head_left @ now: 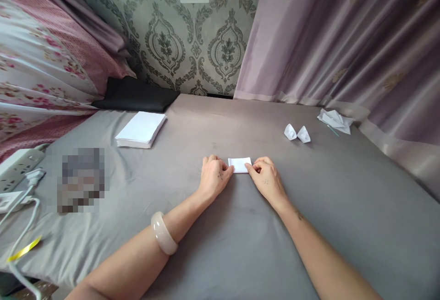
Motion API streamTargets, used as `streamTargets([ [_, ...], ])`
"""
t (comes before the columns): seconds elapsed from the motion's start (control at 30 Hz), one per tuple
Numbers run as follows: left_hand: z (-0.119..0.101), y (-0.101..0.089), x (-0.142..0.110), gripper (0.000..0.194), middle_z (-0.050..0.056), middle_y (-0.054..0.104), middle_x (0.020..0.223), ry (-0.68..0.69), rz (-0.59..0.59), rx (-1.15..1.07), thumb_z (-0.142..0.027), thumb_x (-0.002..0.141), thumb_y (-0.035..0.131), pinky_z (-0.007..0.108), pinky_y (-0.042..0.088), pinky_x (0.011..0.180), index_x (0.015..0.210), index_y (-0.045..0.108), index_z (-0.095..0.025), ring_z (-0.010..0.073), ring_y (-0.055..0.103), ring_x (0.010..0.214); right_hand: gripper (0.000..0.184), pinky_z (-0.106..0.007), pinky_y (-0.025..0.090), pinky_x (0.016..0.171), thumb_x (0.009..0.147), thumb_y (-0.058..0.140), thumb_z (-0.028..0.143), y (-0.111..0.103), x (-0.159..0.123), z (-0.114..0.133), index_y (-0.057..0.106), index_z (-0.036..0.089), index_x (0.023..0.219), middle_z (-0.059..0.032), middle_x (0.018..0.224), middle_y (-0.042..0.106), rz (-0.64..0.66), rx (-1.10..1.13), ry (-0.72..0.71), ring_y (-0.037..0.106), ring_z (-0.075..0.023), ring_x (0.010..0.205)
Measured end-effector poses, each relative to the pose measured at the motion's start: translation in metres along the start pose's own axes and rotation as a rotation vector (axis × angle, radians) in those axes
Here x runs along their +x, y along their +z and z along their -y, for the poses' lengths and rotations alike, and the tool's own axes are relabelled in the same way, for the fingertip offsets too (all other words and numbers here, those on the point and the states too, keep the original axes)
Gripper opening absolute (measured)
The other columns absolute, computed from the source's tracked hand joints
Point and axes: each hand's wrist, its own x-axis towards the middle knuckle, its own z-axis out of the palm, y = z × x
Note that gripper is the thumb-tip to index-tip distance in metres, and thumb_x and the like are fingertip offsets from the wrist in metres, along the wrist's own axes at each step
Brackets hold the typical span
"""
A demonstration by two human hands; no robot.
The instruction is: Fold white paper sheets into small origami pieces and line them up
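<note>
A small folded white paper [239,164] lies between my two hands on the grey cloth surface. My left hand [215,175] pinches its left end, thumb at the lower left corner and the other fingers curled. On the other side, my right hand [267,178] grips the right end between thumb and curled forefinger. Farther right stand two small folded white paper pieces [297,133] with pointed shapes, close together. Back on the left rests a thick stack of white paper sheets [141,128].
Crumpled white paper [335,120] lies at the far right near the curtain [309,39]. A power strip [17,169] with a plugged cable and a yellow strip [24,249] are at the left edge. A black folded item [137,95] sits behind the stack. One patch at left is blurred out.
</note>
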Motion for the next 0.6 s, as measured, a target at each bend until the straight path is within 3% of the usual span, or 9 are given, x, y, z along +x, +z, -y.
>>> streamTargets([
  [0.43, 0.0009, 0.0001, 0.0017, 0.026, 0.007, 0.060, 0.087, 0.018, 0.000, 0.028, -0.035, 0.080, 0.060, 0.034, 0.041, 0.077, 0.061, 0.063, -0.018, 0.0238, 0.048, 0.090, 0.034, -0.032, 0.045, 0.071, 0.086, 0.054, 0.043, 0.0044, 0.0007, -0.0055, 0.056, 0.020, 0.061, -0.0066, 0.085, 0.058, -0.021, -0.050, -0.055, 0.057, -0.0170, 0.071],
  [0.6, 0.0013, -0.0025, 0.0003, 0.021, 0.008, 0.059, 0.087, 0.154, -0.018, 0.154, -0.034, 0.084, 0.058, 0.035, 0.042, 0.077, 0.072, 0.061, -0.017, 0.0227, 0.048, 0.086, 0.036, -0.032, 0.044, 0.068, 0.088, 0.051, 0.044, 0.0046, -0.0003, -0.0057, 0.052, 0.021, 0.061, -0.0050, 0.079, 0.055, -0.052, -0.113, -0.096, 0.055, -0.0169, 0.068],
])
